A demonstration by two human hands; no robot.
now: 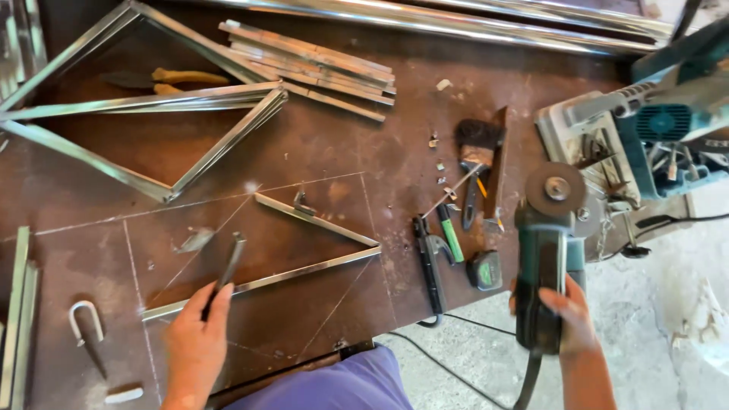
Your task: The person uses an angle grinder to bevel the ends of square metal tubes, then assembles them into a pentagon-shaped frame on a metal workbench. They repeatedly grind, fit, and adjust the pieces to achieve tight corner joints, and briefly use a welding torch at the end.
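Observation:
My left hand (196, 338) grips a slim dark metal tool (228, 266), whose tip points up over a V of thin steel bars (315, 220) lying on chalk lines on the brown worktable (319, 144). My right hand (568, 315) holds a green angle grinder (548, 250) by its body at the table's right edge, with its round disc (556, 188) facing up. The grinder's black cable hangs down past my wrist.
Welded bar triangles (144, 102) and a bundle of cut bars (311, 64) lie at the back. A brush (477, 156), welding electrode holder (430, 266), tape measure (484, 269) and green marker sit right of centre. A chop saw (645, 129) stands at far right.

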